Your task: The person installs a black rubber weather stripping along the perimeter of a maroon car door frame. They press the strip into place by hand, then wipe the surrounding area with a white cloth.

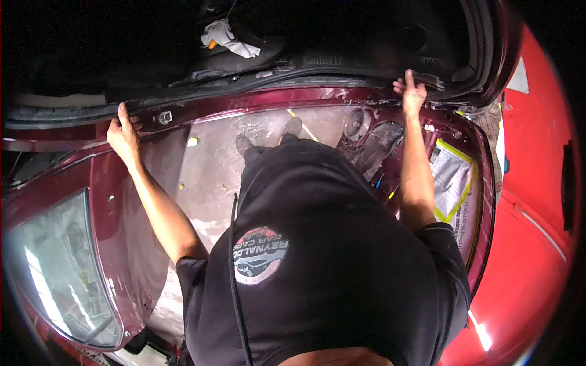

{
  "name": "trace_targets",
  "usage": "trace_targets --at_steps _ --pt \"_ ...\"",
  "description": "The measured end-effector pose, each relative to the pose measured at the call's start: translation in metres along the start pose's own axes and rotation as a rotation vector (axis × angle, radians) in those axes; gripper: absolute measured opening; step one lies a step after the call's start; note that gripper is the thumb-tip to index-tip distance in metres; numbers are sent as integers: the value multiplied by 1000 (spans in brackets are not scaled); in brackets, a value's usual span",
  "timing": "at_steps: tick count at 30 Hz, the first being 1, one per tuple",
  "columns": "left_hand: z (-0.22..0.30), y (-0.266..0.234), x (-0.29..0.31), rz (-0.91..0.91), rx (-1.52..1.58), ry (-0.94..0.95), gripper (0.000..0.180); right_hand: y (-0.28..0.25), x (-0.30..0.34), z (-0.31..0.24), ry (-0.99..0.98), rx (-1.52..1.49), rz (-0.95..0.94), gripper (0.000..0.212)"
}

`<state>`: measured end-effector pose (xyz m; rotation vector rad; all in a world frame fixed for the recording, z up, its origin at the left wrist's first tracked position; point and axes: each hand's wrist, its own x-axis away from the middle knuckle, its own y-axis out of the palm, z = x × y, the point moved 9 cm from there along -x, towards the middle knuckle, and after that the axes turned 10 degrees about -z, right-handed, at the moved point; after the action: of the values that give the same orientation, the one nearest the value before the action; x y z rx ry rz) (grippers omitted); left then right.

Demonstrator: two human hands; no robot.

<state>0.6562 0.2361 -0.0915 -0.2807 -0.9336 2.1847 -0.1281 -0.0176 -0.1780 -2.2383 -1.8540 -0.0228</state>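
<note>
A black rubber door seal [268, 83] runs along the lower edge of a dark red car's door opening, above the painted sill [244, 101]. At the left end of the sill is my left hand [125, 135], one finger stretched up toward the seal and the others spread beside it. My right hand [411, 96] is at the right end, fingers apart and pointing up against the seal's edge. Neither hand shows anything wrapped in its fingers. Whether the fingertips press on the seal or only rest there, I cannot tell.
Doors stand open on both sides: one with a window [64, 274] at left, one with its inner panel off and a speaker [354, 124] at right. Yellow-taped plastic sheeting [452, 177] covers part of it. A red car body [525, 256] is close at right. A white cloth [229, 38] lies inside.
</note>
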Motion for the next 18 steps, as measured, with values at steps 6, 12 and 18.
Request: trace_targets --at_steps 6,12,18 --pt "-1 3 -2 -58 92 -7 68 25 17 78 157 -30 -72 34" --pt "-3 -2 4 -55 28 4 66 20 17 102 206 -30 -91 38" --pt "-9 1 -5 8 61 36 62 9 9 87 150 -1 -102 37"
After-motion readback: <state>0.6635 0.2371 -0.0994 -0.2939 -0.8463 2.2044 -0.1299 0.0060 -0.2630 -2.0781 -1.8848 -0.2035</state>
